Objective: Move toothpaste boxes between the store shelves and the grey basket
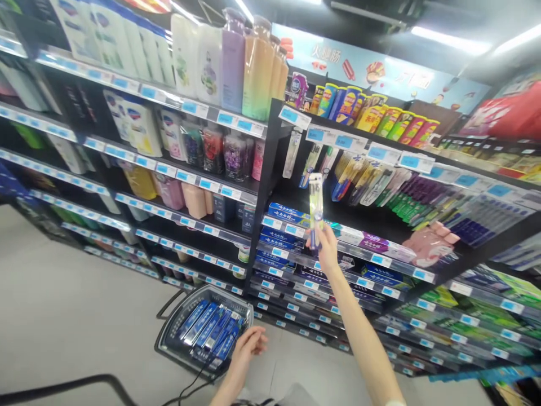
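Observation:
My right hand [328, 248] is raised toward the shelf and grips a long toothbrush pack [315, 204] by its lower end, holding it upright in front of hanging toothbrush packs [363, 177]. My left hand [249, 345] hangs low with fingers loosely apart, holding nothing, right beside the rim of a dark shopping basket [165, 332] on the floor. Inside the basket lie several blue toothpaste boxes [211, 330].
Blue and purple toothpaste boxes [287, 217] fill the shelves below the toothbrushes. Tall shampoo and body-wash bottles [236, 62] stand on the left shelving. Snack tubes [367, 113] line the top right shelf. Grey floor [63, 304] stretches left. A dark curved handle [63, 386] crosses the bottom left.

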A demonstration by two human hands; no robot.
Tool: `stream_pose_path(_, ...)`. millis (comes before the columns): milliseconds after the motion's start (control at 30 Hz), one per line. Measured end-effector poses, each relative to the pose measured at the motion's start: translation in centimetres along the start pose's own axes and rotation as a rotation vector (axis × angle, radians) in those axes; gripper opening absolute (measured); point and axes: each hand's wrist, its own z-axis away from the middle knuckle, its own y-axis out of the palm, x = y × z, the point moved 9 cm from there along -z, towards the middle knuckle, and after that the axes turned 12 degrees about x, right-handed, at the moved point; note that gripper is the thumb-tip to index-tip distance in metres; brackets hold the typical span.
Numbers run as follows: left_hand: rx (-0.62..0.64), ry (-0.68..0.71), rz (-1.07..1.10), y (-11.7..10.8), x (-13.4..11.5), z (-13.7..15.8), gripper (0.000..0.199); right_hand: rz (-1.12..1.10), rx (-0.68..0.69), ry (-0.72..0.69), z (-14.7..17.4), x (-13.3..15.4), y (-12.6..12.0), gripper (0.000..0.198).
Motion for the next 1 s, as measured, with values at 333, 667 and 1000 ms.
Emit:
stream_pose_path(333,-0.216,-0.001,0.0,-7.7,2.1,1.9,0.052,0.07,-0.059,-0.173,-8.3,3.5,1.7,0.046)
stream_pose_path(667,-0.279,-0.021,0.018,-9.1,2.6,2.9,0.054,0.124,-0.147,-0.095,-11.6,2.4,0.7,0.043)
stream_pose_path(1000,-0.189,-0.036,0.008,-8.1,2.7,2.3,0.052,0.172,-0.27,0.072,-15.7,0.3,-0.9,0.027)
